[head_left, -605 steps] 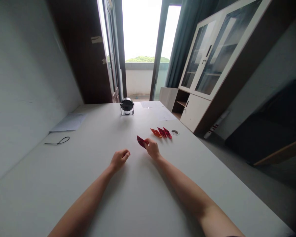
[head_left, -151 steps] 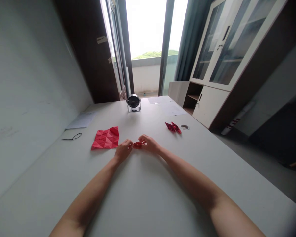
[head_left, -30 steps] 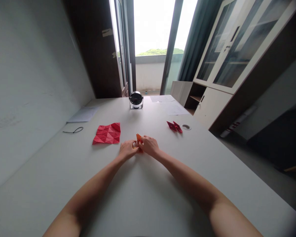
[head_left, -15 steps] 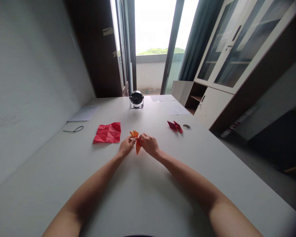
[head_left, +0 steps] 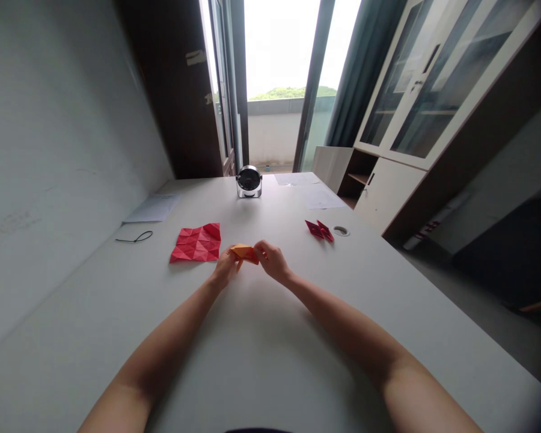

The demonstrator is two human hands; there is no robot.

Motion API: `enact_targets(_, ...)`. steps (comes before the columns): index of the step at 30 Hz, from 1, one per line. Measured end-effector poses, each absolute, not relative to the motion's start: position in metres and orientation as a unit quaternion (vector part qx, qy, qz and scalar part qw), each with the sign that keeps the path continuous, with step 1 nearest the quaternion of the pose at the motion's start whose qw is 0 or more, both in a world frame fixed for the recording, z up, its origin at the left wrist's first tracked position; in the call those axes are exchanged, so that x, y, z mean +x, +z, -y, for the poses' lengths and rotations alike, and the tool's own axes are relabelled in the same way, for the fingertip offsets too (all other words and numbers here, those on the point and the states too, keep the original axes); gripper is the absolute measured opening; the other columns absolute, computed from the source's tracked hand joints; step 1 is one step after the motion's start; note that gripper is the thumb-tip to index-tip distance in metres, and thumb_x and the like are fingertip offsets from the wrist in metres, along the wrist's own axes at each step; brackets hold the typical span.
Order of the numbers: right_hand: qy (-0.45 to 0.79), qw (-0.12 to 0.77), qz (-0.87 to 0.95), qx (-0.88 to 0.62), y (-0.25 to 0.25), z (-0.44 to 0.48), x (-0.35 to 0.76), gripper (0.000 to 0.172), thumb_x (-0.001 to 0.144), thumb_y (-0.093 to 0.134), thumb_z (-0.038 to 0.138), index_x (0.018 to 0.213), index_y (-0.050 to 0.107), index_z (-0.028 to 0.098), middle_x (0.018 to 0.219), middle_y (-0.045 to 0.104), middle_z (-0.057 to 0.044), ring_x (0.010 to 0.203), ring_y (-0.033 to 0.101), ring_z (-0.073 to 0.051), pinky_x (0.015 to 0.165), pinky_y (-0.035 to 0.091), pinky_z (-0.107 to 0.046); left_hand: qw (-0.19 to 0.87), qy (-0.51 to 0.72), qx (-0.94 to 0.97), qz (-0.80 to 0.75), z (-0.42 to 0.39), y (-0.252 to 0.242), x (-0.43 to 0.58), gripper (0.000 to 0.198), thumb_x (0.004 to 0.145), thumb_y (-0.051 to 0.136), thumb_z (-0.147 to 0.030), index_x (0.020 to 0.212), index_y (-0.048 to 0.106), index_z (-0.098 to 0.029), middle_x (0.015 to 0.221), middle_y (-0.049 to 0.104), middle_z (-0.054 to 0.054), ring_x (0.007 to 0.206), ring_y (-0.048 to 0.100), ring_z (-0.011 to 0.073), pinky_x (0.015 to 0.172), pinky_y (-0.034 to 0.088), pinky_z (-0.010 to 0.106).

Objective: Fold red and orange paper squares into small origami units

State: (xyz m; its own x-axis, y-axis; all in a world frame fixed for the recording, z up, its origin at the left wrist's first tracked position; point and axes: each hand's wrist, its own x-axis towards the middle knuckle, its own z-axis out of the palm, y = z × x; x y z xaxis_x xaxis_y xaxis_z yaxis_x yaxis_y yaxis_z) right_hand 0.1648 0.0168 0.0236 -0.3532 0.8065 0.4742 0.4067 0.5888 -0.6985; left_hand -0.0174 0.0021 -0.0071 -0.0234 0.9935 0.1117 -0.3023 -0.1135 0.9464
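Between my two hands is an orange folded paper (head_left: 245, 253), pointed at the left and with a flap hanging down. My left hand (head_left: 226, 265) is closed on its left end, some fingers hidden behind the paper. The fingers of my right hand (head_left: 271, 260) pinch its right edge. To the left of my hands lies a creased red paper sheet (head_left: 196, 243), with a grid of fold lines. A dark red folded paper piece (head_left: 320, 230) with two pointed halves rests off to the right.
A round black and silver device (head_left: 249, 181) stands at the table's far end. White papers (head_left: 151, 208) lie at the back left, more sheets (head_left: 321, 197) at the back right. A black cord (head_left: 137, 237) lies left, near the wall. A round cable hole (head_left: 341, 231) is at right.
The orange paper has been turned: its long point, which hung downward, is gone from there, and the piece now lies sideways between my hands. My left hand has shifted slightly left.
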Motion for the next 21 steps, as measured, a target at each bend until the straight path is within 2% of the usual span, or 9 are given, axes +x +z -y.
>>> enact_targets(6, 0.281, 0.421, 0.759, -0.411, 0.025, -0.022, 0.169, 0.021, 0.094, 0.045, 0.033, 0.087, 0.06, 0.019, 0.075, 0.067, 0.0, 0.065, 0.057, -0.012, 0.064, 0.043, -0.022, 0.53, 0.61, 0.406, -0.426, -0.004, -0.007, -0.018, 0.023, 0.081, 0.061, -0.036, 0.09, 0.058, -0.016, 0.086, 0.067, 0.005, 0.078, 0.063, 0.0151, 0.077, 0.048, 0.029)
enact_targets(10, 0.289, 0.382, 0.79, -0.383, 0.022, -0.02, 0.17, 0.017, 0.092, 0.047, 0.028, 0.088, 0.061, 0.02, 0.079, 0.069, 0.0, 0.065, 0.058, -0.012, 0.064, 0.043, -0.022, 0.537, 0.598, 0.416, -0.425, 0.004, 0.004, -0.018, 0.029, 0.08, 0.057, -0.035, 0.102, 0.058, -0.017, 0.088, 0.067, 0.005, 0.078, 0.064, 0.0164, 0.078, 0.048, 0.031)
enact_targets(14, 0.258, 0.371, 0.795, -0.405, 0.022, -0.021, 0.17, 0.016, 0.09, 0.047, 0.025, 0.089, 0.063, 0.02, 0.076, 0.068, 0.0, 0.063, 0.056, -0.012, 0.062, 0.041, -0.021, 0.558, 0.576, 0.438, -0.406, 0.011, 0.015, -0.017, 0.038, 0.084, 0.048, -0.039, 0.112, 0.059, -0.017, 0.095, 0.067, 0.007, 0.088, 0.064, 0.0191, 0.08, 0.048, 0.032)
enact_targets(21, 0.255, 0.346, 0.787, -0.442, 0.023, -0.023, 0.171, 0.019, 0.08, 0.049, 0.015, 0.089, 0.065, 0.02, 0.068, 0.065, 0.002, 0.059, 0.052, -0.011, 0.057, 0.036, -0.019, 0.528, 0.559, 0.512, -0.382, 0.018, 0.024, -0.013, 0.049, 0.082, 0.065, -0.04, 0.125, 0.056, -0.019, 0.099, 0.062, 0.005, 0.088, 0.062, 0.0162, 0.083, 0.047, 0.029)
